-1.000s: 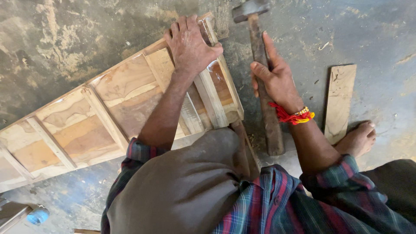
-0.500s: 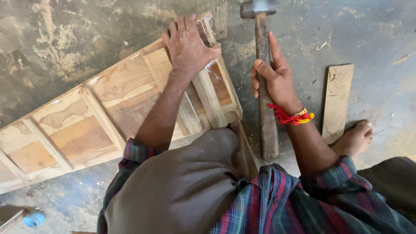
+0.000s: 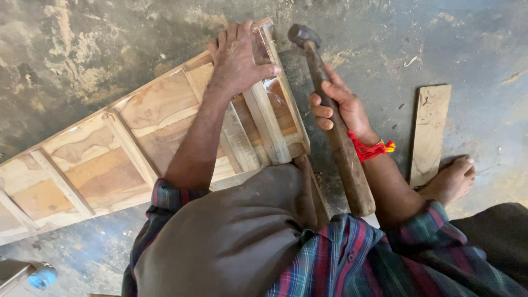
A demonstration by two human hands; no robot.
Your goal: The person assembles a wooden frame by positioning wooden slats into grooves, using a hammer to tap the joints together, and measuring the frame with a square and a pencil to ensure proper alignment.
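A slatted wooden frame [image 3: 148,143] is seen lying flat on a stained concrete floor [image 3: 82,49], braced at its far end by the left hand [image 3: 237,58], which is spread open with palm down and fingers splayed across the end slats. A hammer [image 3: 330,115] with a dark metal head and long wooden handle is gripped at mid-handle by the right hand [image 3: 341,107], fingers wrapped around the shaft; its head is held just beside the frame's end rail, not touching it. A red thread [image 3: 371,148] is worn at that wrist. A loose wooden plank [image 3: 430,132] lies well apart to the right, near a bare foot [image 3: 454,179]. The work appears to be at the nailing or knocking-together stage at the frame's end corner. For a clean blow, the head would have to be lined up over the rail, with the bracing fingers kept clear and the frame kept pinned against shifting.
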